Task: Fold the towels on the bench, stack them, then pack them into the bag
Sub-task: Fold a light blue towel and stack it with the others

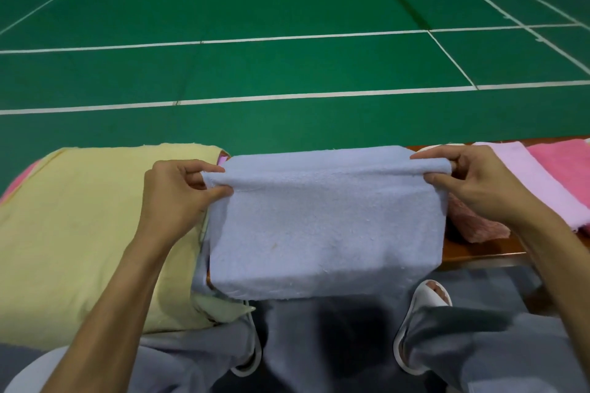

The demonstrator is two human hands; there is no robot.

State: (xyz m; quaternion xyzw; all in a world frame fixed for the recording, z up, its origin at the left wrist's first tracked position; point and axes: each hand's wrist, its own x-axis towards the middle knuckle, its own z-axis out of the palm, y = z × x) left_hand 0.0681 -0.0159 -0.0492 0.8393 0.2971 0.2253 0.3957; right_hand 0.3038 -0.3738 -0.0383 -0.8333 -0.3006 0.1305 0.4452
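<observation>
A light blue towel (325, 226) lies folded across the wooden bench (479, 249) in front of me, its near edge hanging over the bench's front. My left hand (178, 191) pinches the towel's far left corner. My right hand (472, 182) pinches the far right corner, and both corners are lifted a little off the bench. A large pale yellow towel (89, 226) lies spread to the left. To the right lie a light pink towel (536, 182), a brighter pink towel (565, 163) and a crumpled dusty-pink one (472, 226). No bag is in view.
Beyond the bench stretches a green sports court floor (287, 9) with white lines. My legs in grey trousers and white slippers (424, 306) are below the bench's front edge. A bit of pink cloth (16, 185) shows under the yellow towel at far left.
</observation>
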